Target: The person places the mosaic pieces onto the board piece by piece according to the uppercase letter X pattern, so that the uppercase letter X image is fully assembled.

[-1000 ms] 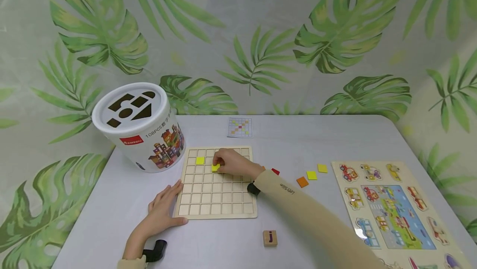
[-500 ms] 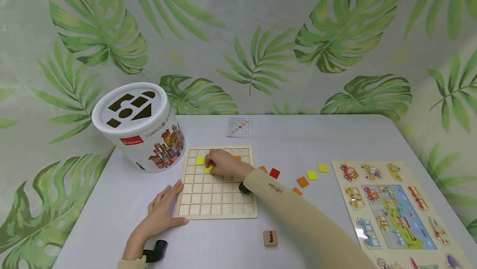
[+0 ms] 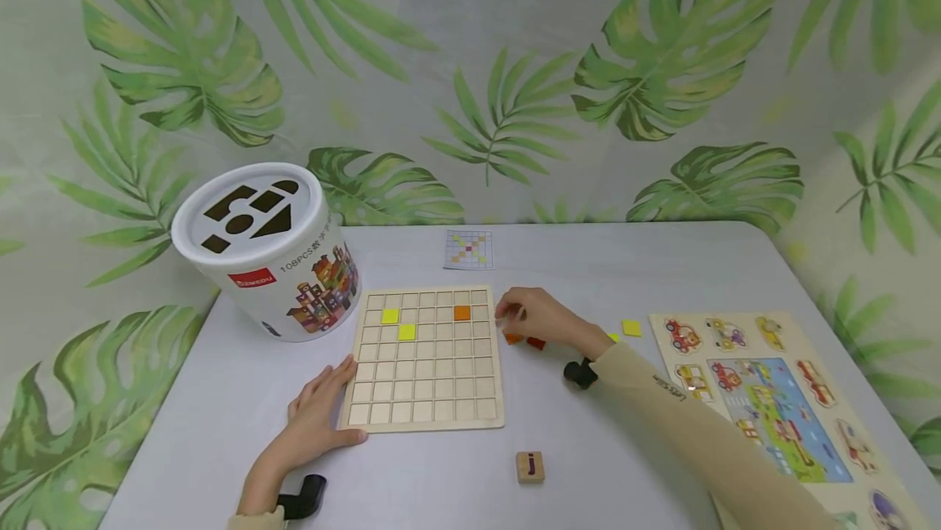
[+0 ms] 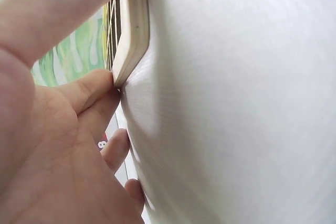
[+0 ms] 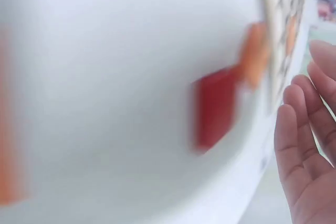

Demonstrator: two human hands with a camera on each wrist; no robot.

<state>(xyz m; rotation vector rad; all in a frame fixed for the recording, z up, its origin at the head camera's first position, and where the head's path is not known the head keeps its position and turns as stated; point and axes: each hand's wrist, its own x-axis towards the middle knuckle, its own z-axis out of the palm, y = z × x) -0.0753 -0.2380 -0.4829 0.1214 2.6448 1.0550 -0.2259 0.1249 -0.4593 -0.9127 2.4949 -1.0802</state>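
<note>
A wooden grid board (image 3: 424,424) lies flat, with two yellow tiles (image 3: 390,316) and an orange tile (image 3: 461,313) in its cells. My left hand (image 3: 316,411) rests against the board's lower-left corner, thumb and fingers spread along its edges; the left wrist view has the board's edge (image 4: 135,30) touching the fingers. Just right of the board, my right hand (image 3: 542,318) hovers above a loose orange tile (image 3: 513,339) and a red tile (image 3: 537,343). Its fingers are loosely bent, holding nothing visible. In the right wrist view the red tile (image 5: 215,109) is blurred.
Behind the board lies a small pattern card (image 3: 468,250). A white bucket (image 3: 272,285) stands at the back left. Loose yellow tiles (image 3: 631,327) lie near a picture puzzle board (image 3: 691,322) on the right. A wooden letter block (image 3: 529,467) sits in front.
My right hand has let go of a yellow tile in the grid, diagonally below the other one, and has moved right to the loose tiles. My left hand stays put.
</note>
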